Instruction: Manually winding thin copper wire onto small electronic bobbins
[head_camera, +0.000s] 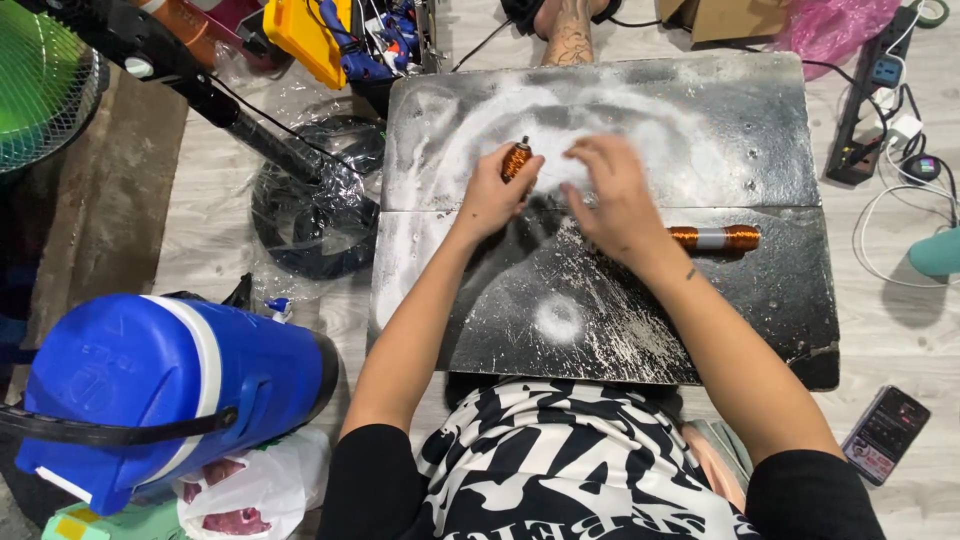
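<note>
My left hand (490, 196) grips a small coil of copper wire (516, 158) and holds it upright over a black board (600, 310) smeared with white powder. My right hand (612, 195) hovers just to the right of the coil, fingers spread and curled, holding nothing that I can see. A longer spool (716, 238) with copper windings at both ends and a pale middle lies flat on the board, just right of my right wrist.
A blue jug with a white band (170, 385) lies at the left. A fan base and pole (300, 200) stand beyond it. A power strip and cables (880, 100) run at the right, a phone (886, 433) lies on the floor. Another person's foot (570, 30) rests beyond the board.
</note>
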